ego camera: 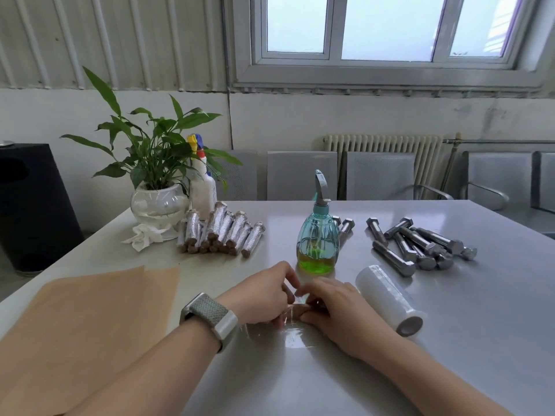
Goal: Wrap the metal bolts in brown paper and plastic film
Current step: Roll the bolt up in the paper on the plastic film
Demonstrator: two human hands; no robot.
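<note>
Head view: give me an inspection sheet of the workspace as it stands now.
Surface: grey table, glossy; film sheet spread on it under the hands.
Job's things: paper-wrapped bolt on the film between both hands; bare bolts piled far right; wrapped bolts stacked far left; film roll lying right; brown paper near left.
Clutter: spray bottle with green liquid; white bottle; potted plant; crumpled tissue.
Grip: left hand and right hand both curled on the bolt.
Cables: nothing seen.
Surroundings: window, radiator, metal chairs, black bin.
</note>
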